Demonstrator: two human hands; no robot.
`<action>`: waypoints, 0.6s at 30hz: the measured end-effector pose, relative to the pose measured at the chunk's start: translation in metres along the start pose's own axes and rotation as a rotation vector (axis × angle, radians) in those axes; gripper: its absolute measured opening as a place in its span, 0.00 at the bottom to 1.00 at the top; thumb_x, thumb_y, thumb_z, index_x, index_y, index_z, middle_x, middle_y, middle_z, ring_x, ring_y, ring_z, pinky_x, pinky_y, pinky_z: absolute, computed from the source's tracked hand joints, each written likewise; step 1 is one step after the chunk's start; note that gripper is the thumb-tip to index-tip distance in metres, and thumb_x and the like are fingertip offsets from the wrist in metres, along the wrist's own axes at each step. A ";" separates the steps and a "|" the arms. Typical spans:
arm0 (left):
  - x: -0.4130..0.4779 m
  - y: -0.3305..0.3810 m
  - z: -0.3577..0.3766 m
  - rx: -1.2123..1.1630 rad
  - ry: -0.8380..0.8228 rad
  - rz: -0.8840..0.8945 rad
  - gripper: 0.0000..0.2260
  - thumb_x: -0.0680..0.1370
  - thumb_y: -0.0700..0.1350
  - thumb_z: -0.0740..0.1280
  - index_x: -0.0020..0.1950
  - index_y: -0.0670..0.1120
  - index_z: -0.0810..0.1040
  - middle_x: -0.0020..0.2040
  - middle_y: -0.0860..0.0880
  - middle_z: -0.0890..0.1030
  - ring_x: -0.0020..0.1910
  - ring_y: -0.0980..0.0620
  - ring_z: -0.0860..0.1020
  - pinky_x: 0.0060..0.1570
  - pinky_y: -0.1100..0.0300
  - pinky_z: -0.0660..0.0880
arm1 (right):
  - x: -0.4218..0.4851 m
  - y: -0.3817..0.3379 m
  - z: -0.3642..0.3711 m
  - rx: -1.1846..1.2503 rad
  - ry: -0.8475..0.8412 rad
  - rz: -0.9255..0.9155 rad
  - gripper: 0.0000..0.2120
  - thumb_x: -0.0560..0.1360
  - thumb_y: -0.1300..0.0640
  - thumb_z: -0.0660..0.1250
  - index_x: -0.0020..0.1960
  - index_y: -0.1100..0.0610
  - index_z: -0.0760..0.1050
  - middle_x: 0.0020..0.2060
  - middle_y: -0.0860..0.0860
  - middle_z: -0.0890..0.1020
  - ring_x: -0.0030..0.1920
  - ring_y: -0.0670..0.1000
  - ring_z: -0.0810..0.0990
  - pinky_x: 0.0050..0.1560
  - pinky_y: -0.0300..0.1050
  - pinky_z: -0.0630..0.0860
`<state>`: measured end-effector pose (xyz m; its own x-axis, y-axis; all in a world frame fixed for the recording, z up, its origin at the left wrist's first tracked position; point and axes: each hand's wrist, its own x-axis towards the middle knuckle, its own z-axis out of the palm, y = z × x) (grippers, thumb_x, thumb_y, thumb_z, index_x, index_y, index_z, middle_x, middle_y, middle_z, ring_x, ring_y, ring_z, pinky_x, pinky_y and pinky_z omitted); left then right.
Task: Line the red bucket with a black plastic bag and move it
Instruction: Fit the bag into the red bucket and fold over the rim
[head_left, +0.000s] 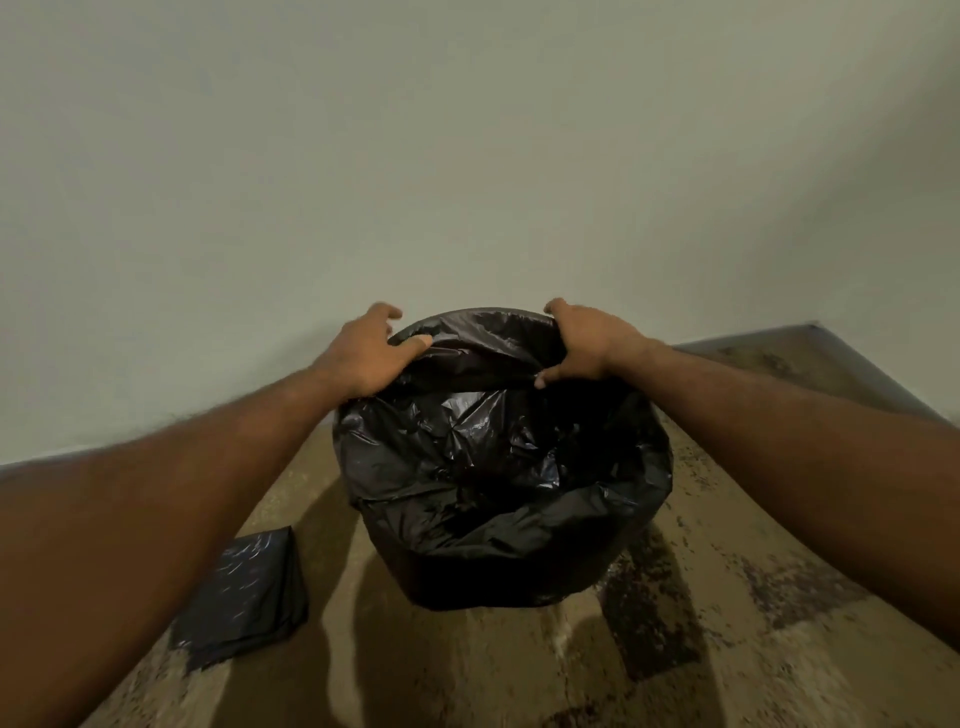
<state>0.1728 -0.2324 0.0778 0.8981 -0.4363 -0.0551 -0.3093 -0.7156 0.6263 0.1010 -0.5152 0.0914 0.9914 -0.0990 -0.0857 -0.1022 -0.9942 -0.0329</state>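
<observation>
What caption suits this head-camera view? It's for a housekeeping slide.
Both hands, left and right, grip the far edge of the black bag draped over a bucket; folded bags lie on the floor.

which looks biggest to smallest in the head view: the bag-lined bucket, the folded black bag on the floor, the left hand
1. Bag-lined bucket, clearly the largest.
2. Folded black bag on the floor.
3. Left hand, smallest as seen.
The folded bag lies nearer the camera than the hand, so that gap may be partly apparent.

Both bare arms outstretched, left hand (366, 356) and right hand (584, 340) apparently curled, fingers partly hidden.
</observation>
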 end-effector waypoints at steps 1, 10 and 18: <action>-0.005 0.006 0.000 0.133 0.122 0.160 0.28 0.76 0.59 0.66 0.71 0.46 0.69 0.69 0.44 0.74 0.67 0.44 0.73 0.67 0.48 0.69 | -0.006 -0.004 0.000 -0.079 0.133 -0.105 0.43 0.64 0.37 0.75 0.70 0.57 0.65 0.64 0.59 0.75 0.65 0.61 0.74 0.67 0.57 0.69; -0.059 0.017 0.023 1.033 -0.462 0.431 0.33 0.78 0.68 0.48 0.79 0.53 0.58 0.80 0.47 0.58 0.80 0.48 0.53 0.77 0.44 0.45 | -0.046 -0.024 0.018 -0.689 -0.453 -0.511 0.36 0.76 0.36 0.62 0.77 0.53 0.62 0.76 0.55 0.66 0.78 0.55 0.58 0.79 0.56 0.48; -0.078 0.024 -0.003 0.645 -0.416 0.617 0.32 0.78 0.69 0.45 0.70 0.53 0.73 0.66 0.53 0.78 0.63 0.54 0.76 0.64 0.51 0.72 | -0.066 -0.031 0.001 -0.384 -0.537 -0.467 0.32 0.78 0.32 0.52 0.70 0.51 0.72 0.67 0.51 0.77 0.70 0.52 0.72 0.75 0.57 0.61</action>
<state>0.0958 -0.2141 0.0998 0.3789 -0.9018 -0.2077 -0.9090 -0.4048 0.0994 0.0386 -0.4780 0.0966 0.7400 0.2659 -0.6178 0.4447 -0.8825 0.1528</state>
